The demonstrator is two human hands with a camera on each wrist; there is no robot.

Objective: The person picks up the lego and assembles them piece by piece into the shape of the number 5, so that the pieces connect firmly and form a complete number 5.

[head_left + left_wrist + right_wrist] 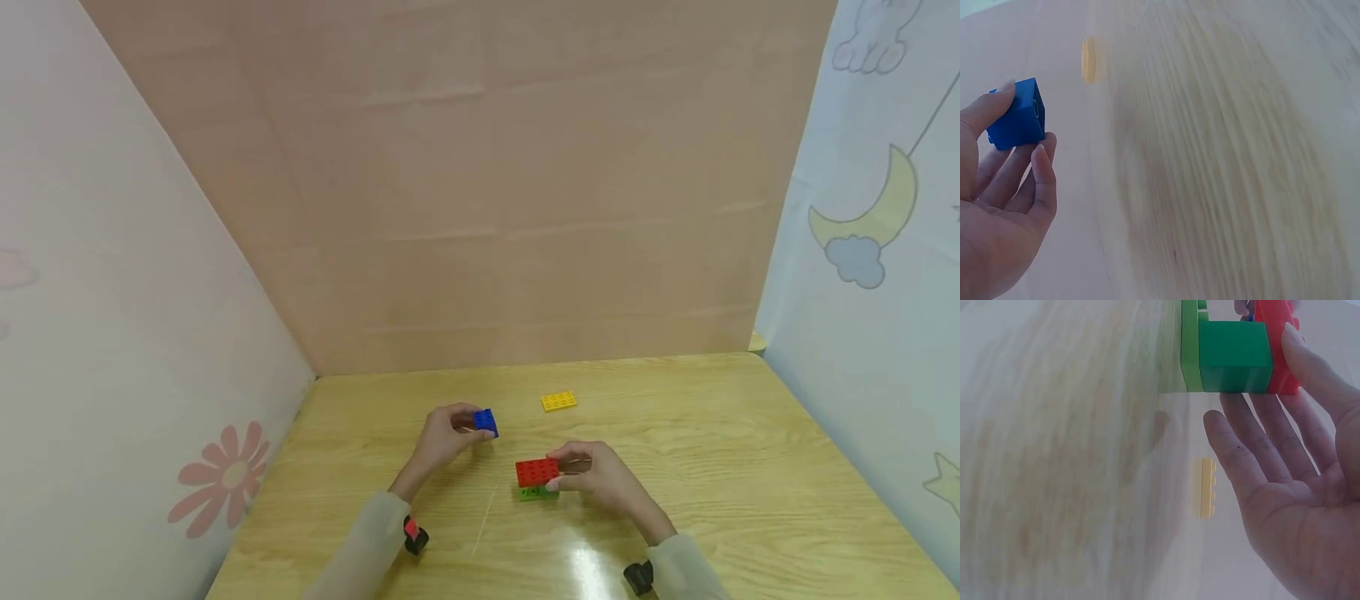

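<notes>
My left hand (438, 440) pinches a blue toy brick (486, 422) between thumb and fingers, above the table. In the left wrist view the blue brick (1015, 119) is tilted, and its hollow underside partly shows. On the right, my right hand (606, 481) pinches a flat red brick (536, 472) at its right end. Under the red brick sits a dark green block (1235, 357), itself on a light green plate (534, 494) that appears to rest on the table. Other right fingers lie beside the stack.
A flat yellow brick (558, 402) lies farther back on the wooden table (720, 433). Brown paper (480, 183) hangs at the table's back edge. Pale printed walls (97, 317) stand on the left and right sides. A small black device is strapped at each wrist.
</notes>
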